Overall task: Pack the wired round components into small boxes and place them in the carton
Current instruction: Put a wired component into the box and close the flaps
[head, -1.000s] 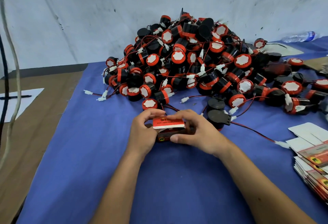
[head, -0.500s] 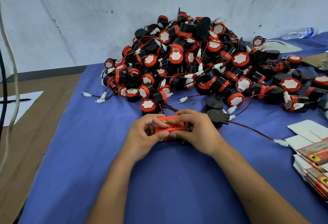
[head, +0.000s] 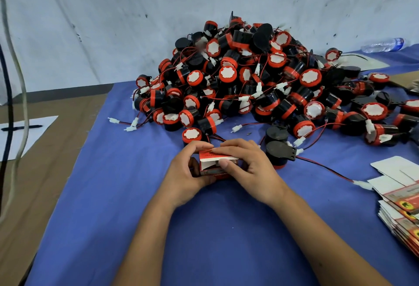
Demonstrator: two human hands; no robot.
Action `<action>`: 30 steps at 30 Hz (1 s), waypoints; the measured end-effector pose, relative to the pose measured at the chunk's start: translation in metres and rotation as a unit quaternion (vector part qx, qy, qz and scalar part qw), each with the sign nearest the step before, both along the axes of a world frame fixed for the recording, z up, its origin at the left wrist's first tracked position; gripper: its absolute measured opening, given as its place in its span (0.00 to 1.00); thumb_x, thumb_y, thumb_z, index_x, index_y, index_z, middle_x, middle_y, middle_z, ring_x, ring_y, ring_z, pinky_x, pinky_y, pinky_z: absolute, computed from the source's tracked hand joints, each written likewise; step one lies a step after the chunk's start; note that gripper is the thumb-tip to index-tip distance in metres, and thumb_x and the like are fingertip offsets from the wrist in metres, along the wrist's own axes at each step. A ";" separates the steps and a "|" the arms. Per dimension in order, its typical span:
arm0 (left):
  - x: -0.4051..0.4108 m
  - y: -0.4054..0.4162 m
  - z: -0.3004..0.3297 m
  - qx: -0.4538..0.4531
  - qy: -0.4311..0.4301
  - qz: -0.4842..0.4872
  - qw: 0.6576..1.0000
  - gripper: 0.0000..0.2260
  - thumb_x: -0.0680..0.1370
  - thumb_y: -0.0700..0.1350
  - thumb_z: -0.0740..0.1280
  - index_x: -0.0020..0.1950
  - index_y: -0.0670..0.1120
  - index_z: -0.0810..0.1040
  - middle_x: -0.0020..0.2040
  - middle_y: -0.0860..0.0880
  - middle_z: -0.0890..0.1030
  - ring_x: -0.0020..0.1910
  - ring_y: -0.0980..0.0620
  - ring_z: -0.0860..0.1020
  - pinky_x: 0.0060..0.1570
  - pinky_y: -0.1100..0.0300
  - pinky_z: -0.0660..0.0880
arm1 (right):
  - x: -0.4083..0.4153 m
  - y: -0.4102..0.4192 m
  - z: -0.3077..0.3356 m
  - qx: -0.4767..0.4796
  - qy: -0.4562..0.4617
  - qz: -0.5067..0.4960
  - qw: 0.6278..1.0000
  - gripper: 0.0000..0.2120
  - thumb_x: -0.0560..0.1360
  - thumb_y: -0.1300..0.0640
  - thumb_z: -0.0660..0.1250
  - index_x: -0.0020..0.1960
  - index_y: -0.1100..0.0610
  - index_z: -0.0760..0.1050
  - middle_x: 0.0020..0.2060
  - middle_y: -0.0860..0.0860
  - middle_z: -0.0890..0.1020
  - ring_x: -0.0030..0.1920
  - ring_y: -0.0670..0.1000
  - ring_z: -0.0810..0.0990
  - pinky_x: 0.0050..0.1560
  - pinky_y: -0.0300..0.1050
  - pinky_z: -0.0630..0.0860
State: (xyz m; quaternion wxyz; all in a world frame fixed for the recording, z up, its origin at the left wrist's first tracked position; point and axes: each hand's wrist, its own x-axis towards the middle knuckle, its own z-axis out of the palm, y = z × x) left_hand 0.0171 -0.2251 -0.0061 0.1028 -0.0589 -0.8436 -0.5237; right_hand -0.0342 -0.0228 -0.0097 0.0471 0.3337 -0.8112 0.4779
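Most of the job is left: your pile of wired round components (head: pixel 260 81) fills the tabletop (head: pixel 113 206) from 11 to 2 o'clock, unpacked. Flat box blanks (head: pixel 401 204) wait at 3 o'clock. No carton in view. At centre, your left hand (head: pixel 183 172) and right hand (head: pixel 247 167) grip one small red box (head: pixel 215 161), flap unclosed. Box printing is too blurred to read.

Blue-covered table (head: pixel 113 195) carried a heap of round wired parts (head: pixel 249 86) at back, a stack of flat box blanks (head: pixel 399 206) at right edge, a water bottle (head: pixel 383 45) far right.
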 end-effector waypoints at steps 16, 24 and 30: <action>0.001 0.000 0.000 0.052 0.000 -0.014 0.999 0.26 0.70 0.36 0.81 0.64 0.54 0.78 0.59 0.55 0.83 0.59 0.51 0.83 0.56 0.54 0.83 | 0.005 -0.008 0.003 0.028 -0.040 -0.039 0.998 0.15 0.81 0.50 0.69 0.66 0.38 0.80 0.61 0.38 0.74 0.60 0.47 0.67 0.62 0.33 0.63; 0.000 -0.002 -0.001 0.046 -0.016 -0.009 0.999 0.29 0.69 0.34 0.80 0.65 0.55 0.78 0.61 0.56 0.82 0.61 0.52 0.82 0.58 0.52 0.82 | 0.004 -0.008 0.001 -0.061 -0.078 -0.041 0.994 0.15 0.76 0.55 0.77 0.60 0.42 0.84 0.59 0.41 0.80 0.63 0.46 0.76 0.65 0.45 0.74; -0.001 -0.004 -0.001 0.058 -0.012 -0.016 0.998 0.27 0.69 0.34 0.79 0.64 0.53 0.79 0.63 0.55 0.82 0.57 0.47 0.83 0.57 0.43 0.82 | 0.002 -0.005 -0.003 -0.144 -0.140 0.003 0.980 0.07 0.74 0.62 0.78 0.47 0.50 0.87 0.60 0.43 0.80 0.62 0.44 0.79 0.55 0.42 0.80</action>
